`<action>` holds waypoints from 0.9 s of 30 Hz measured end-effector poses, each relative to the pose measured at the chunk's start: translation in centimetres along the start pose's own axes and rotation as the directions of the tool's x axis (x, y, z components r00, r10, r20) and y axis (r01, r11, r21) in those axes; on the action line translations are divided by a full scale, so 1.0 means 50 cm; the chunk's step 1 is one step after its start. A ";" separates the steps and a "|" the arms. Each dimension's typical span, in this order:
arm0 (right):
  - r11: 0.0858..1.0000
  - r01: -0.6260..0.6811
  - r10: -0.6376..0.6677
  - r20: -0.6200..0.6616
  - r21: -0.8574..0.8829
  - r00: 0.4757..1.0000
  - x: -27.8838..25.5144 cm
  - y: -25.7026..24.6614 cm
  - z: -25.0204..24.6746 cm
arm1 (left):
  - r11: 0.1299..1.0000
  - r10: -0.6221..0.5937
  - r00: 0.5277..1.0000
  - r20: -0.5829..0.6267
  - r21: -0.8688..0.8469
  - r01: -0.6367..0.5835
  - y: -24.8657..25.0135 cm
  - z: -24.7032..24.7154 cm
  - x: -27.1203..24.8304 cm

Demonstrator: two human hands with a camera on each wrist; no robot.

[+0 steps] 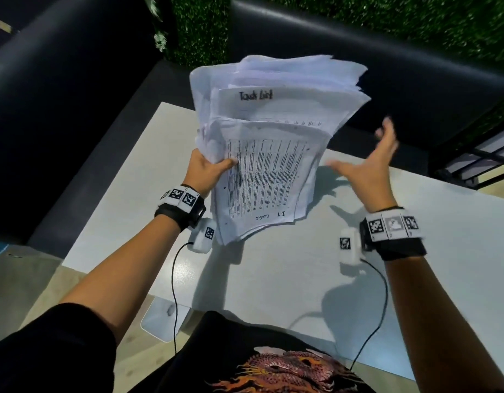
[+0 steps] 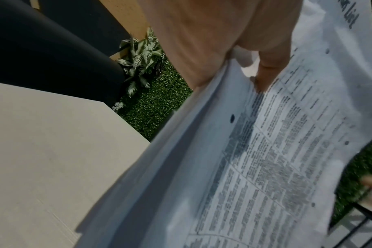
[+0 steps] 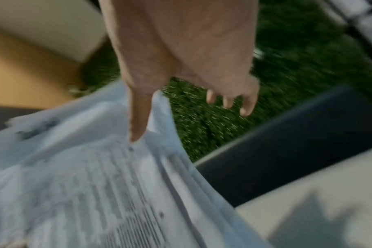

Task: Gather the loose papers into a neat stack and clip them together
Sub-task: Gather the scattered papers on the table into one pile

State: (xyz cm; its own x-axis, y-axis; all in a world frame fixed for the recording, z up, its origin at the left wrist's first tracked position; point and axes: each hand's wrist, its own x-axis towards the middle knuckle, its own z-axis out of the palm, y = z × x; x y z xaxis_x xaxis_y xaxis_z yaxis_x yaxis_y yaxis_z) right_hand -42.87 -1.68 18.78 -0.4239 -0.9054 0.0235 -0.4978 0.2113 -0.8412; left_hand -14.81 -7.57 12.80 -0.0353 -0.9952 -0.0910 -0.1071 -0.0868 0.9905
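Note:
An uneven bundle of white printed papers (image 1: 270, 148) is held up above the pale table (image 1: 273, 279), its sheets fanned and out of line at the top. My left hand (image 1: 208, 171) grips the bundle at its left edge, thumb on the front sheet. In the left wrist view the thumb (image 2: 267, 70) presses the printed page (image 2: 265, 167). My right hand (image 1: 370, 163) hovers to the right of the bundle with fingers spread, holding nothing. In the blurred right wrist view its thumb (image 3: 138, 120) points down at the papers (image 3: 96, 184). No clip shows in any view.
Dark padded seating (image 1: 358, 52) curves behind the table, with a green hedge wall (image 1: 199, 29) beyond. A black metal railing (image 1: 477, 163) stands at the far right. Cables from the wrist cameras trail over the table's near edge.

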 end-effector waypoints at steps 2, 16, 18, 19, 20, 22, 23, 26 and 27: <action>0.987 -0.132 0.111 0.201 0.092 0.973 -0.007 0.046 0.019 | 1.000 0.000 1.000 0.025 -0.019 0.000 0.005 -0.007 -0.003; 0.947 -0.171 0.094 0.277 0.271 0.956 -0.018 0.009 0.032 | 0.989 0.081 0.996 -0.043 -0.118 -0.085 0.032 0.013 -0.016; 0.968 -0.192 0.151 0.231 0.163 0.961 -0.030 -0.007 0.033 | 0.978 0.108 0.992 -0.073 -0.171 -0.119 0.047 0.015 -0.017; 0.971 -0.201 0.170 0.214 0.130 0.962 -0.036 -0.008 0.035 | 0.974 0.120 0.990 -0.077 -0.183 -0.132 0.052 0.014 -0.019; 0.964 -0.216 0.183 0.200 0.156 0.963 -0.043 -0.007 0.040 | 0.973 0.127 0.989 -0.074 -0.185 -0.139 0.050 0.012 -0.021; 0.949 -0.229 0.182 0.215 0.217 0.959 -0.059 -0.001 0.049 | 0.976 0.116 0.993 -0.028 -0.181 -0.119 0.033 0.010 -0.030; 0.949 -0.235 0.181 0.244 0.210 0.953 -0.066 0.018 0.060 | 0.984 0.086 0.996 0.014 -0.160 -0.083 0.017 0.010 -0.037; 0.930 -0.337 0.291 0.267 0.148 0.919 -0.065 0.092 0.111 | 1.000 0.013 0.998 0.064 -0.019 -0.011 -0.034 0.021 -0.056; 0.921 -0.356 0.315 0.235 0.159 0.920 -0.064 0.097 0.125 | 1.000 0.016 0.999 0.039 -0.022 -0.015 -0.039 0.026 -0.059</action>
State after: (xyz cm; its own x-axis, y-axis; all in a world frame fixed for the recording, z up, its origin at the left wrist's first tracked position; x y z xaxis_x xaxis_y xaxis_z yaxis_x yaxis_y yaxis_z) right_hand -39.20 -0.04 11.27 -0.3692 -0.8524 -0.3703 -0.1871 0.4584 -0.8688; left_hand -15.78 -4.39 11.00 -0.0762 -0.9940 -0.0791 -0.0851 -0.0725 0.9937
